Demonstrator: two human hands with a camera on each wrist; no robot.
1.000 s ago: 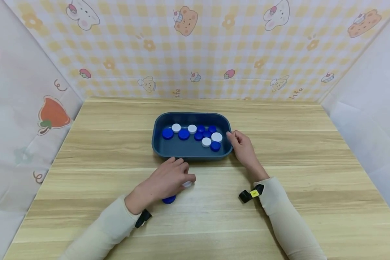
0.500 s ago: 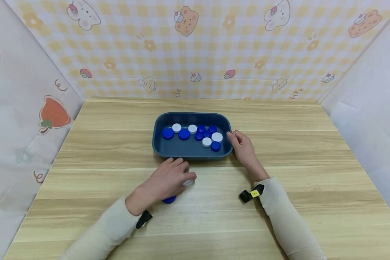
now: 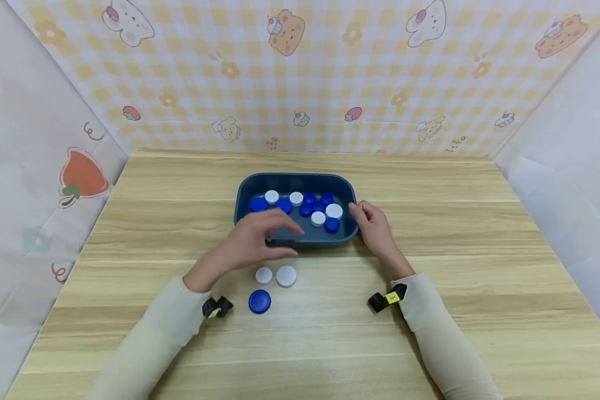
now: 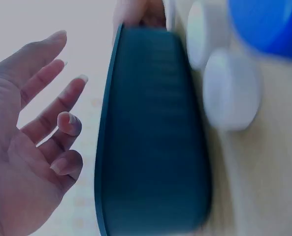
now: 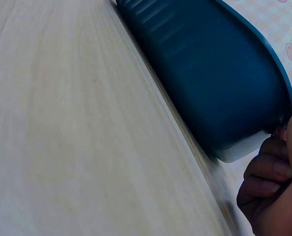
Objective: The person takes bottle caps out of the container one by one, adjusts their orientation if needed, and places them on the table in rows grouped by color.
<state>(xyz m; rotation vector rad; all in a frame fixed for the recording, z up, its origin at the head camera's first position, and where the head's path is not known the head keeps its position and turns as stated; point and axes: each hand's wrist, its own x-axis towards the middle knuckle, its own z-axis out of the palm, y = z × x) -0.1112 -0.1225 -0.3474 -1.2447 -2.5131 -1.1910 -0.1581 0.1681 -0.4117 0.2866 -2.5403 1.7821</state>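
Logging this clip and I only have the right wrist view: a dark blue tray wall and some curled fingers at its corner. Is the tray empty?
Observer: No. The tray holds blue and white caps, such as a white cap near its right side.
Operator: Any caps outside it?
Observer: Three on the table: two white caps and one blue cap, in front of the tray.
Operator: What is the left hand holding?
Observer: Nothing; the left hand hovers open over the tray's near edge.

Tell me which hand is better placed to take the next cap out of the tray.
Probably the left hand: it hovers open over the tray's near rim, holding nothing, close to the caps inside. The right hand has its grip on the tray's right rim.
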